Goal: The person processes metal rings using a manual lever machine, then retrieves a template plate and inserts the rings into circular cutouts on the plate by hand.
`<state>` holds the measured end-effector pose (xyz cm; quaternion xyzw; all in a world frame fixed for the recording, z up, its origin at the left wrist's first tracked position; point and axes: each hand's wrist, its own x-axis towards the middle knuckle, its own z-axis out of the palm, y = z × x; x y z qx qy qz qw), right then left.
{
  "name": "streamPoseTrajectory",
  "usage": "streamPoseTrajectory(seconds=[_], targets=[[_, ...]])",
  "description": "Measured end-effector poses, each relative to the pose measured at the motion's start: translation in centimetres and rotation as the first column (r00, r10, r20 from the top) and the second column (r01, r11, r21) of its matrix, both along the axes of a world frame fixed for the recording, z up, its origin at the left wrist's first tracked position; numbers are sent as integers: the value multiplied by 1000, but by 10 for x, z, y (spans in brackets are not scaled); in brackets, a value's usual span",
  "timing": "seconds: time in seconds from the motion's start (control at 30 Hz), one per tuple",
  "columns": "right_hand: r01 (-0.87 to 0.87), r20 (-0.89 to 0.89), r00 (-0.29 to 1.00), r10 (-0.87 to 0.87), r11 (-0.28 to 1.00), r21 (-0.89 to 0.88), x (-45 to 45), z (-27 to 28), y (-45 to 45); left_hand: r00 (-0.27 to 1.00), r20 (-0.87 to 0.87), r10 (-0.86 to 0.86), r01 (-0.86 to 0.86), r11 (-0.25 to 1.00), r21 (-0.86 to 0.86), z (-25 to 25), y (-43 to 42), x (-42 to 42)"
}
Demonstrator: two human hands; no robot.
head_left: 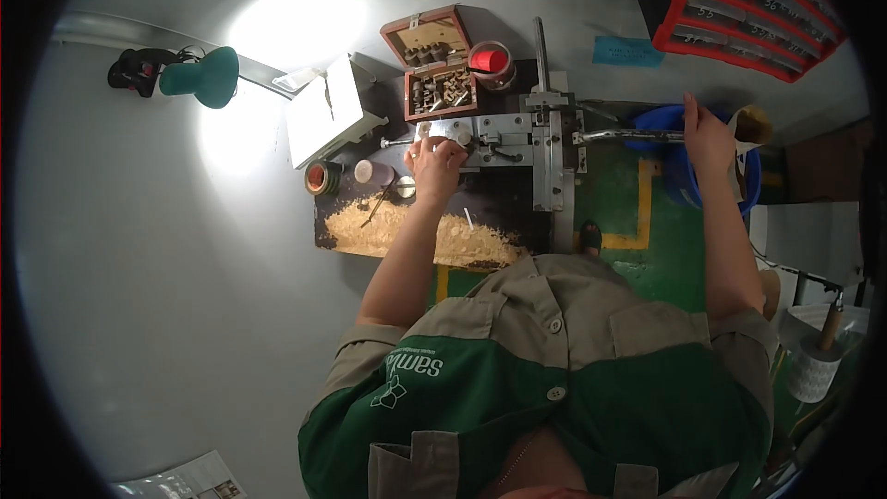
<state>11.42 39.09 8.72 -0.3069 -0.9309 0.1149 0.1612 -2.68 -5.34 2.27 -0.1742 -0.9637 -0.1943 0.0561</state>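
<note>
My left hand (436, 164) rests on the left end of a metal bench machine (504, 137), its fingers bent around a small part too hidden to name. At the machine's right side, my right hand (707, 137) is at the end of a long metal lever (633, 136), with its fingers closed around it. Just behind the machine stands an open wooden box (442, 92) full of small metal pieces. Beside the box is a clear jar (492, 65) with something red in it.
Wood-coloured shavings (397, 229) cover the bench's front. A pink-white container (373, 173) and a small round tin (321, 177) stand left. A white box (333, 115) and green lamp (201, 77) are farther left. Below my right hand is a blue bin (684, 180); red-framed drawers (753, 14) hang above.
</note>
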Motion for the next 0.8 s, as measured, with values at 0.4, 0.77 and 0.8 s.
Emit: streamPoseTrajectory(seconds=[0.4,0.77,0.8], targets=[[21,192,981,-9,998,-65,-3,16,-1,996,-93,13,-14,1000,-17,-9,2,1],[-62,69,995,69,993,-99,1,27,-6,988,-150,32,-26,999,46,-20,3,6],[-89,-23,996,88,991,-98,2,31,-11,989,-141,45,-40,999,35,-18,3,6]])
